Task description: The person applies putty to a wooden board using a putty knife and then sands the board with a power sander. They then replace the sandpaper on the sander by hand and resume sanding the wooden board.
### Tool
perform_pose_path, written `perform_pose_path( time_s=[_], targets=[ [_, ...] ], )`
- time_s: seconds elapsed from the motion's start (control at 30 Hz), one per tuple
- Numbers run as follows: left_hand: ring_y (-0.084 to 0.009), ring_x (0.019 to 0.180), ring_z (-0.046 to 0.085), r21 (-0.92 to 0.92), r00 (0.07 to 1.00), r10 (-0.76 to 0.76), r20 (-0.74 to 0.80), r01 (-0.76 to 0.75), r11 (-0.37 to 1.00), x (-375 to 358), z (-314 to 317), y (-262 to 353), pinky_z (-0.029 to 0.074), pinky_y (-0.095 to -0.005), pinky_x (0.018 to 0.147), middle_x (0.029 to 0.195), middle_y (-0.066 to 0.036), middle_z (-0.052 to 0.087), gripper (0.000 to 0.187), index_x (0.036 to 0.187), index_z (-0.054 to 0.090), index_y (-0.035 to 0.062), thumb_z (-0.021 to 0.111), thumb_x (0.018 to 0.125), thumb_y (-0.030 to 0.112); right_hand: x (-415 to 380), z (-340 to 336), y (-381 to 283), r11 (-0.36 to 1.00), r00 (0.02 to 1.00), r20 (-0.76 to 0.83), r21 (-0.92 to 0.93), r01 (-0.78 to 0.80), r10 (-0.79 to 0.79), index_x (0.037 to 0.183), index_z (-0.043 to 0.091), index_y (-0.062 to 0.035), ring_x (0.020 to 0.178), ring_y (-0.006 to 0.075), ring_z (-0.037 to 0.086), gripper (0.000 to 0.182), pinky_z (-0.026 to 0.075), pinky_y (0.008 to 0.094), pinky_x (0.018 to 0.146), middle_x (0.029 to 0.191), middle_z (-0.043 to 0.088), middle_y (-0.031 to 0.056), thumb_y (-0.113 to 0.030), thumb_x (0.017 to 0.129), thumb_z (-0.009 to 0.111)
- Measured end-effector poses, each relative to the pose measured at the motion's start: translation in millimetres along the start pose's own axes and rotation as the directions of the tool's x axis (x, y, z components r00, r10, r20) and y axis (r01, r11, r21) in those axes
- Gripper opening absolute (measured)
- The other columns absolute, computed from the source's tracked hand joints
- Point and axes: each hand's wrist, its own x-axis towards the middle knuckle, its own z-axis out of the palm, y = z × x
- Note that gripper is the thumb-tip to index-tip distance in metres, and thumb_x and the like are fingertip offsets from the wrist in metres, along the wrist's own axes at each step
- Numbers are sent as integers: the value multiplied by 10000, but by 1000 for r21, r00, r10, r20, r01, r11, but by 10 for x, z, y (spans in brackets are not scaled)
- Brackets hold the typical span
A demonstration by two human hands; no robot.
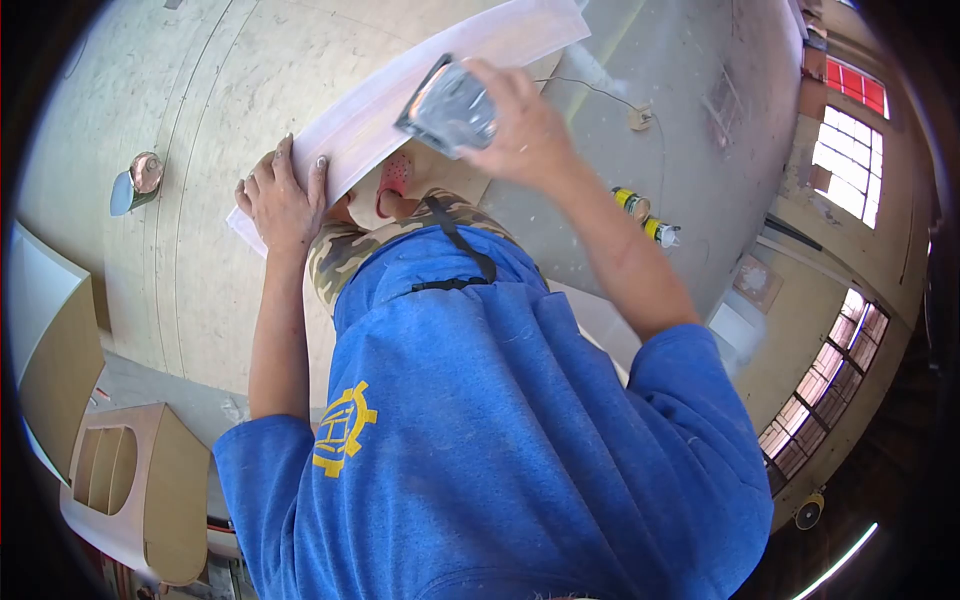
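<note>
Grips the tool (450, 105) in the right hand (525, 125) at the upper middle of the frame, fingers and thumb curved around its grey body, dark flat plate facing left. Holds it over the lower edge of the long pale strip (350, 130); cannot tell through the blur whether it touches. Lays the left hand (285, 195) on the lower-left end of the strip, fingers slightly spread toward its far edge, thumb apart on its face. Has the strip running diagonally from left of centre to the top of the frame, in front of the camouflage trousers (345, 262) and partly over the pale panel (210, 200). Shows a red clog (397, 175) just below the strip, near the middle. Shows, at the left of the frame, an open can (147, 172) beside a blue-grey disc (121, 195). Shows, right of centre, two yellow cans (640, 205) close together on the grey floor (600, 150), with a thin cord (590, 88) above them, reaching a small pale piece (641, 118). Shows, at lower left, a wooden box (175, 490) with a rounded opening, and barred windows (848, 165) at the right.
</note>
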Motion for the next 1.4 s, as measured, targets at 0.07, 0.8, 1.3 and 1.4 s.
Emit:
perform_pose_path(
  time_s=[0.07,0.8,1.3,1.4],
  targets=[
    [-340,1151,507,-5,1000,3,-10,-3,1000,-19,-11,-4,274,-485,1048,1249,-151,557,573,1359,510,167,531,907,517,-55,35,-212,992,991,73,57,-114,109,1394,399,-232,1078,355,586,813,503,431,906,1221,516,146,-241,679,786],
    [-333,1152,509,24,999,11,-32,-10,1000,-40,112,-60,247,-502,1067,1259,-151,551,570,1367,504,165,512,918,517,906,-712,1309,868,807,-374,-12,-497,457,1356,441,-90,1131,393,574,837,482,419,957,1192,592,271,-184,588,758],
    [-343,1152,514,17,999,18,-39,-18,1000,13,127,-135,249,-520,1064,1244,-143,561,554,1365,494,162,519,926,499,709,-646,934,817,792,-210,77,-572,574,1418,352,-126,1112,439,562,911,482,451,941,1207,530,281,-188,608,763],
    [-343,1152,513,23,999,17,-42,-16,1000,22,128,-129,248,-518,1065,1245,-145,559,555,1366,491,163,519,926,501,894,-828,1405,805,765,-275,67,-589,582,1388,375,-115,1113,429,575,911,489,436,946,1197,569,296,-166,568,767]
  ],
)
